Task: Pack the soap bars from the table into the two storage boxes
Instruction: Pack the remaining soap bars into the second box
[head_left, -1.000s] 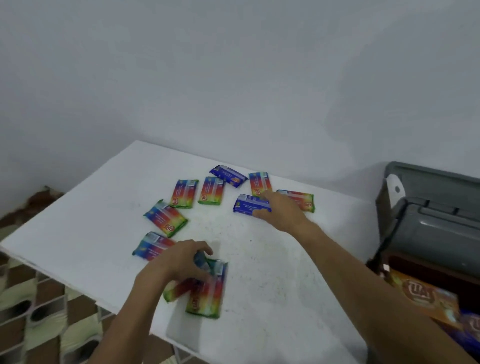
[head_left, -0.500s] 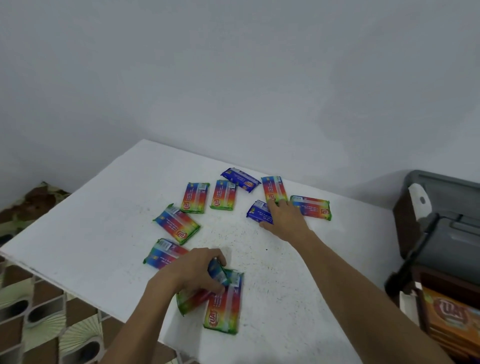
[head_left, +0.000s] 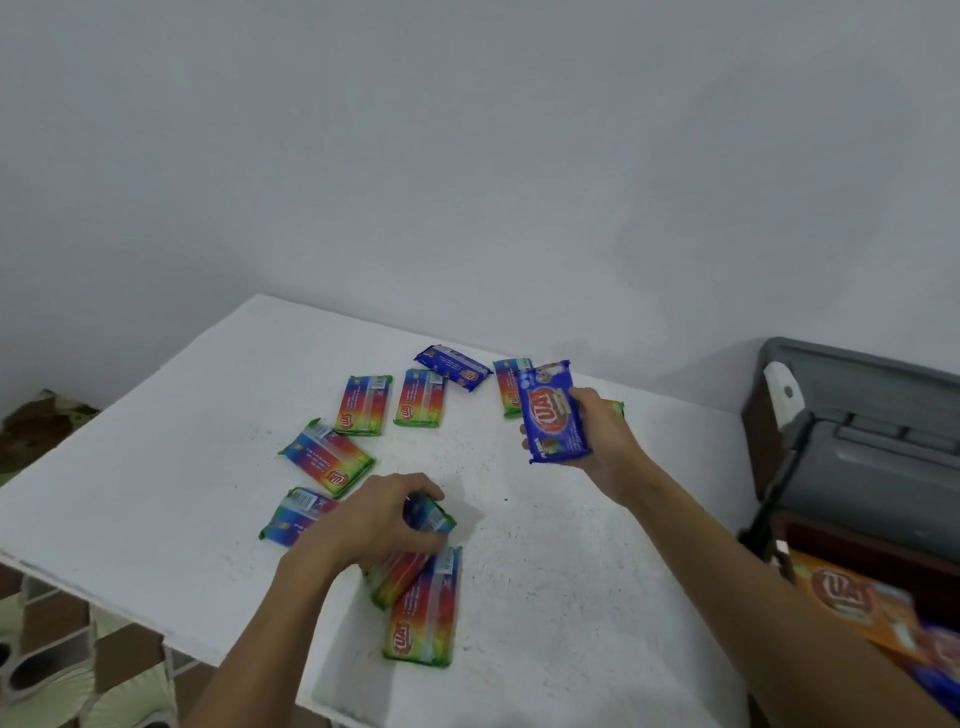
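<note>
Head view, looking down on a white table (head_left: 571, 571) set against a pale wall (head_left: 467, 182). The right hand (head_left: 605, 441) is curled round a blue soap bar (head_left: 553, 413) and holds it clear of the tabletop, label side showing. The left hand (head_left: 371, 519) grips a rainbow bar (head_left: 400, 574) near the front edge, with its fingers wrapped over the far end. Just beside it a flat rainbow bar (head_left: 423, 610) lies on the table.

More bars lie loose on the table:
- a pair side by side (head_left: 363, 405) toward the back
- a second blue bar (head_left: 452, 368) just behind them
- a half-hidden bar (head_left: 506, 387) behind the raised one
- two left bars (head_left: 327, 457), further left than the left hand

At the right, off the table, stands a grey storage box (head_left: 872, 457). In front of it is an open dark box (head_left: 857, 551) holding an orange pack (head_left: 852, 597).
</note>
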